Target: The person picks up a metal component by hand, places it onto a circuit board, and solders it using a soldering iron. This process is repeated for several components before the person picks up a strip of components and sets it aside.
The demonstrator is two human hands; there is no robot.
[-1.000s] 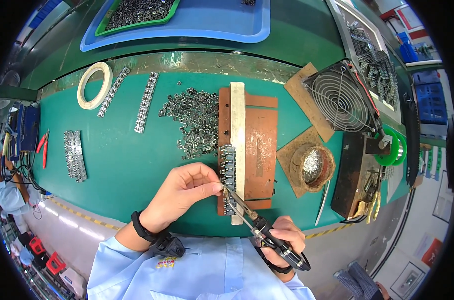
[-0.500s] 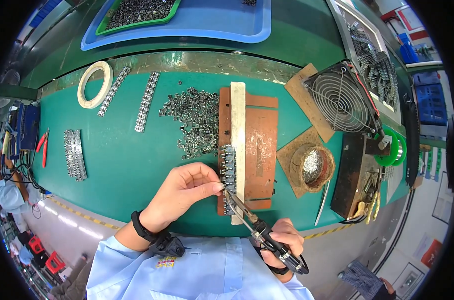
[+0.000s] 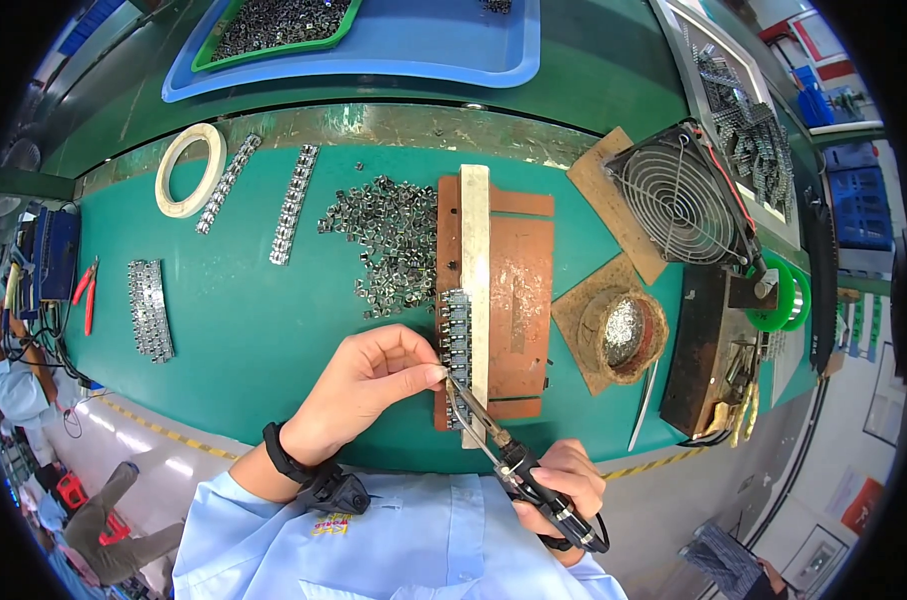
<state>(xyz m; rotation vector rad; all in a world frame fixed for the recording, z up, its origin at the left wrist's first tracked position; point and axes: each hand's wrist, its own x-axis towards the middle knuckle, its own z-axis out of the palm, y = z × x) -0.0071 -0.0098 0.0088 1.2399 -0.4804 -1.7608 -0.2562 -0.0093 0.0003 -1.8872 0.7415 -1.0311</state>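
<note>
Gripping the soldering iron [image 3: 519, 464], the right hand [image 3: 568, 482] slants its tip toward the component row [image 3: 456, 332], probably for easier reach. The left hand [image 3: 382, 376] pinches closed just beside; whether it holds something, I cannot tell. The row lies along the pale bar [image 3: 475, 235], perhaps for straightness.

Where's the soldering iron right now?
In the head view, the soldering iron is low, right of centre, in the right hand, its tip by the left hand.
</note>
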